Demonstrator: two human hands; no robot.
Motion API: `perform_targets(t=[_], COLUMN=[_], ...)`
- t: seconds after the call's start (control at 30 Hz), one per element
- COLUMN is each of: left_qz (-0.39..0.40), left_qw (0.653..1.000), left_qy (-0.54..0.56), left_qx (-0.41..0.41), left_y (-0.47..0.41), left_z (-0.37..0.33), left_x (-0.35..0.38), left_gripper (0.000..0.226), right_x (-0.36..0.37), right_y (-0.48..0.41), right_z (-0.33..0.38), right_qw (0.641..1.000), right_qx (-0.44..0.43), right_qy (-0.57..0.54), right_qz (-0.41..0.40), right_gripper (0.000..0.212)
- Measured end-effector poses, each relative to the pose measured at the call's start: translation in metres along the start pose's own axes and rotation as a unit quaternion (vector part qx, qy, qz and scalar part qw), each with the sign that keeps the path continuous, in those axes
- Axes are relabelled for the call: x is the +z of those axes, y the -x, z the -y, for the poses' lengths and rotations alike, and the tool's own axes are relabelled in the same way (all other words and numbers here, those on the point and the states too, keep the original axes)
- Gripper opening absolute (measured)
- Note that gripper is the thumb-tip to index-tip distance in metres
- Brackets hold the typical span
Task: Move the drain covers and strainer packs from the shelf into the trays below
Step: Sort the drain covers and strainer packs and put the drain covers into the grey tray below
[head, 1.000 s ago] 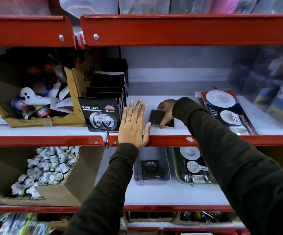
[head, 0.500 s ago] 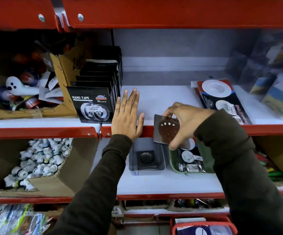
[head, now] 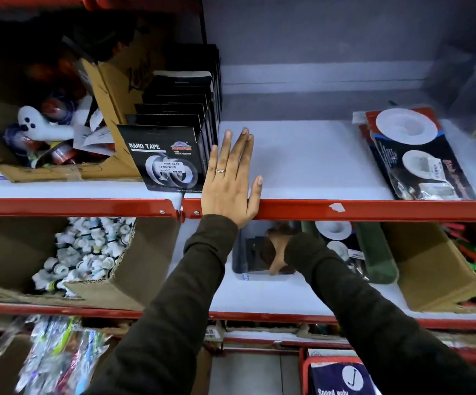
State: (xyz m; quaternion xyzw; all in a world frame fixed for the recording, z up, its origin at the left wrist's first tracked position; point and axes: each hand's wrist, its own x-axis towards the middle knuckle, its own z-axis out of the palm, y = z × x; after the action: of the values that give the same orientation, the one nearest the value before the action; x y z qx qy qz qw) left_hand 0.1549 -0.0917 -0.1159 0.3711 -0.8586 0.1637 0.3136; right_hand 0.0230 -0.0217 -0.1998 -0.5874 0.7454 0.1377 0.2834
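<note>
Right hand (head: 280, 249) fingers pinch drain cover (head: 255, 253) inside grey tray (head: 238, 259); left hand (head: 229, 181) fingers spread.

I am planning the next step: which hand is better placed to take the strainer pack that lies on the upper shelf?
The right hand, in my judgement. It is down in the grey tray now, but the strainer pack lies on its side. The left hand rests flat beside the Nano Tape boxes, farther away.

Two bare hands, long dark sleeves on both arms, cuffs reaching the wrists. Fabric looks dark brown-black, soft, slightly creased. Left hand (head: 229, 181) wears a thin ring (head: 220, 171) with a pale band. Right hand (head: 280, 246) mostly blurred, no visible jewellery.
</note>
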Motion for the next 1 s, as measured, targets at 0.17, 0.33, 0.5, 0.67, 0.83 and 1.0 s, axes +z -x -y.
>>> perform_targets(t=[0.17,0.33,0.5,0.67,0.83,1.0], left_qz=[0.004,0.001,0.007,0.017,0.028,-0.043], left_qw=[1.000,1.000,1.000,1.000,0.999,0.988], left_qy=[-0.007,-0.009,-0.008,-0.013,0.021,0.142], left_qx=[0.009,0.019,0.021,0.014,0.011,-0.050], left_y=[-0.001,-0.001,-0.001,0.001,0.001,-0.003], left_z=[0.002,0.004,0.004,0.003,-0.001,-0.037], left_x=[0.004,0.006,0.005,0.003,-0.006,-0.021], left_gripper=[0.069,0.069,0.069,0.068,0.063,0.053], right_x=[0.022,0.047,0.047,0.040,0.031,0.009], right_y=[-0.056,-0.079,-0.068,-0.034,0.038,0.116], right_z=[0.000,0.001,0.004,0.002,-0.002,-0.036], right_qw=[0.998,0.995,0.995,0.981,0.935,0.798], right_qx=[0.019,0.007,-0.023,-0.067,-0.110,-0.194], right_qy=[0.001,-0.055,-0.029,-0.077,-0.021,-0.101], right_qz=[-0.068,-0.080,-0.088,-0.165,-0.336,-0.561], right_gripper=[0.084,0.043,0.067,0.038,0.029,0.022])
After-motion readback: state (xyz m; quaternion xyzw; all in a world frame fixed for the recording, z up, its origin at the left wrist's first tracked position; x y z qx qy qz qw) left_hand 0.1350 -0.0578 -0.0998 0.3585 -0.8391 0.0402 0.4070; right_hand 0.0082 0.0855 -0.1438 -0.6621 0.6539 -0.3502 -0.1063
